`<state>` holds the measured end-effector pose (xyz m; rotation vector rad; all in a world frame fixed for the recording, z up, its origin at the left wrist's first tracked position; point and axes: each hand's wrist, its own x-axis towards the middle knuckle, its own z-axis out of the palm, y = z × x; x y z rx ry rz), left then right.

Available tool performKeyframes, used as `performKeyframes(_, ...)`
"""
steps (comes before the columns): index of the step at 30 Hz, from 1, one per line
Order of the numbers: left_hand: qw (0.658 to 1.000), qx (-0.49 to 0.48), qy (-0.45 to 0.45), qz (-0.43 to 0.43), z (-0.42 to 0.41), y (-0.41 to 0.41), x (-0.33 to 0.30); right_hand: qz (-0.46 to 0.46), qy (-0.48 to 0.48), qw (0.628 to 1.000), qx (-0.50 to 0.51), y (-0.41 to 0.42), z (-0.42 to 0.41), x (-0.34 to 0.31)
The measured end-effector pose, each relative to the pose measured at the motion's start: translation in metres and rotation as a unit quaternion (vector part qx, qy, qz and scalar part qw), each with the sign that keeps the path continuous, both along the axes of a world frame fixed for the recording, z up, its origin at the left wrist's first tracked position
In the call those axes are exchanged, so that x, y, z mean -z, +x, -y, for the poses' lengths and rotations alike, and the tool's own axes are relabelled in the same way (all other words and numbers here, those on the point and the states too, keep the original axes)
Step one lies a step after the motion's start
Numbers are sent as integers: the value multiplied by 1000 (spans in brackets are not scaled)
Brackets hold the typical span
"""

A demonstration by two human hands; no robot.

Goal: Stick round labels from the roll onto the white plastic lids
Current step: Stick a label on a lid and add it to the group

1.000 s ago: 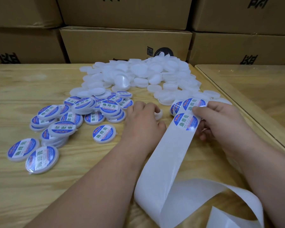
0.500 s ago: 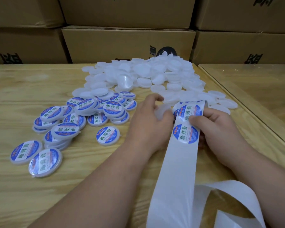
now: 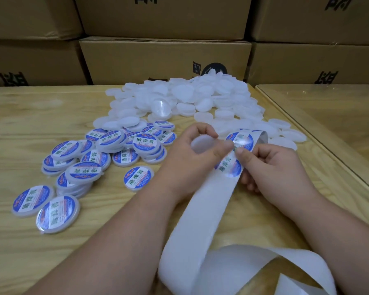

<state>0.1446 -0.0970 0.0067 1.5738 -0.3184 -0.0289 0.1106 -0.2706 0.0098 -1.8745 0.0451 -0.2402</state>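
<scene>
We see the left hand [image 3: 192,154] curled round a bare white lid [image 3: 202,143], its fingers arched over the far rim and the thumb [image 3: 222,149] reaching across to the edge of a round label [image 3: 229,166] on the backing strip [image 3: 200,213]. The lid's flat face turns towards us, tilted up off the table [image 3: 30,116].

The right hand [image 3: 266,165] grips the strip just right of that label, thumb on top and the other fingers tucked beneath the paper. Which of the two thumbs has the label's edge we cannot tell; the spot is blurred.

The strip is our landmark. Its long axis runs from the near edge of the view up and slightly right to the hands, where it bends over the right hand's fingers. A second label [image 3: 240,140] sits on it just beyond the thumbs, its print reading along the strip's length. Nearer us the empty paper loops round and trails off to the right.

Left of the strip lies a loose cluster of labelled lids [image 3: 146,143], blue and white faces up, some stacked, with one single lid [image 3: 138,177] closest to the strip. Beyond the strip's far end is the heap of unlabelled lids [image 3: 192,99], piled against cardboard boxes [image 3: 164,60]. Right of the strip a glass-topped table [image 3: 328,107] abuts the wooden one.
</scene>
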Motion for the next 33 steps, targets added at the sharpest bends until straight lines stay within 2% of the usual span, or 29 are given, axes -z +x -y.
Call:
performKeyframes(4, 993, 84, 72, 44, 5, -4, 2, -4, 19, 1000, 15, -1, 2, -2)
performKeyframes(10, 989, 85, 100, 61, 9, -5, 6, -12, 75, 997, 9, 1, 4, -5)
performKeyframes(16, 992, 39, 97, 73, 9, -3, 5, -14, 75, 997, -30, 2, 7, -3)
performKeyframes(23, 996, 29, 73, 46, 9, -4, 1, -9, 74, 995, -61, 0, 4, -3)
performKeyframes(29, 997, 35, 55, 45, 9, -2, 2, -5, 80, 996, -44, 1, 3, -2)
performKeyframes(33, 999, 32, 32, 12, 8, -2, 2, -6, 89, 996, 9, 3, 5, -1)
